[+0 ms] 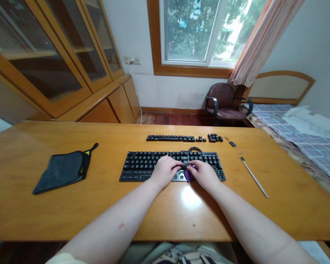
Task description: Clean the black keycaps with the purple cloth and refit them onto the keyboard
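Observation:
A black keyboard (140,164) lies on the wooden desk in front of me. Along its near edge and at lower right, keycaps are off and bare key mounts show. Over its right-centre, my left hand (166,169) and my right hand (205,174) meet, fingertips closed on a small dark keycap (184,165) between them. A purple item (189,175) shows beneath my right fingers; its kind is unclear. Loose black keycaps (170,138) stand in rows behind the keyboard, with a separate group (214,138) to the right.
A folded dark grey cloth (63,168) rests on the left of the desk (104,216). On the right lie a thin-handled brush (254,178) and a wire keycap puller (232,144). Behind the keyboard sits a coiled black cable (194,149). Beyond are a chair (222,99) and a bed.

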The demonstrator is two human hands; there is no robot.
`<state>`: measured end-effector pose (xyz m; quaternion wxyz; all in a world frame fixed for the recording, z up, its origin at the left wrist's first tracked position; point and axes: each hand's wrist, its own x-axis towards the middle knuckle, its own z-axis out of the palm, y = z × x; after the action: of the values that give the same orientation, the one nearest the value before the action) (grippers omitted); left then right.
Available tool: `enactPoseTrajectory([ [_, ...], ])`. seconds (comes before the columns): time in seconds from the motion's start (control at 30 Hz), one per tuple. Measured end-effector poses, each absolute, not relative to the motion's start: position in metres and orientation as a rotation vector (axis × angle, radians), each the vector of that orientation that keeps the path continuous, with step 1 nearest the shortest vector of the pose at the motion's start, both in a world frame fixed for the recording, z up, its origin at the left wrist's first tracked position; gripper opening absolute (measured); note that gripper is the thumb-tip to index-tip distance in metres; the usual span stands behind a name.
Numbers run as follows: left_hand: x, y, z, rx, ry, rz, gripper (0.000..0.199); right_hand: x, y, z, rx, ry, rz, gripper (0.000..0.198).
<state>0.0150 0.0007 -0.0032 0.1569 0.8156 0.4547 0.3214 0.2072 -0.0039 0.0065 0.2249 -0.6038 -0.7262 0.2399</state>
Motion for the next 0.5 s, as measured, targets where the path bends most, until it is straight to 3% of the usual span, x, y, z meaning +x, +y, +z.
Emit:
enactPoseTrajectory([
  [0.5,0.017,-0.002,0.000,2.404,1.347,0.861,0.011,0.204,-0.011,0.017,-1.826,-2.123,0.466,0.028],
])
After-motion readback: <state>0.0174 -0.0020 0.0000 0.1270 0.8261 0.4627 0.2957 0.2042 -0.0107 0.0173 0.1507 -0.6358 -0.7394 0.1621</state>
